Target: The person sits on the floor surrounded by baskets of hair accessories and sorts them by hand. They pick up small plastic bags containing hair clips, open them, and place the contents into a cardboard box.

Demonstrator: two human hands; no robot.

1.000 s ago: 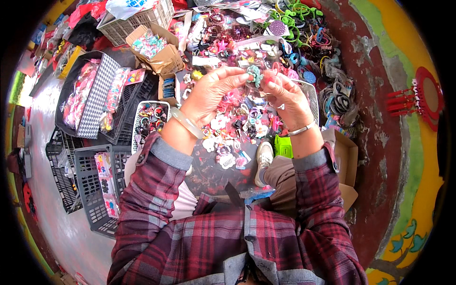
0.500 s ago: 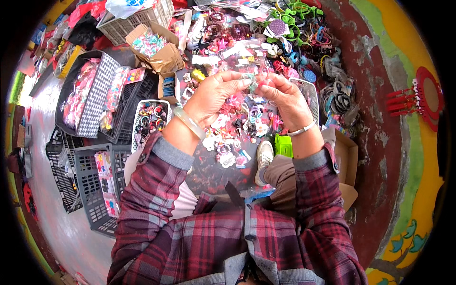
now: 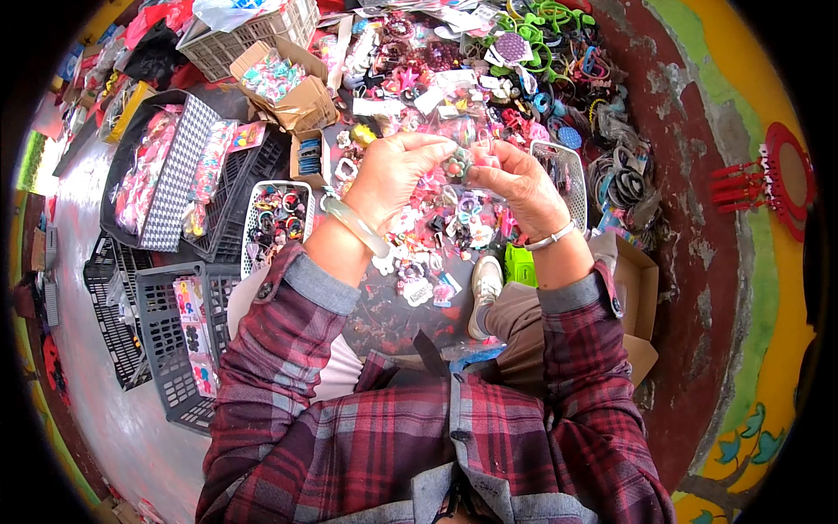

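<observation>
Over a spread of small hair accessories, my two hands meet at a small green flower hair ornament [image 3: 456, 163] with a pinkish part. My left hand [image 3: 393, 175], with a pale bangle at the wrist, pinches its edge between thumb and fingertips. My right hand [image 3: 526, 188] is closed beside it, thumb and fingers against the flower's right side. Something small and pink [image 3: 485, 157] shows at the right fingertips; its kind is unclear. Below the hands lie colourful hair ties, white flower pieces [image 3: 419, 291] and pink pieces.
A white basket of hair ties [image 3: 279, 218] stands left, near a grey crate [image 3: 166, 349] and a cardboard box [image 3: 310, 105]. To the right are another white basket [image 3: 572, 188], a bright green object [image 3: 521, 265] and an open carton [image 3: 637, 288]. Green headbands [image 3: 550, 17] lie at the far side.
The green ornament has turned so its flower face shows. My hands have shifted slightly, and the right fingers have come down against its side.
</observation>
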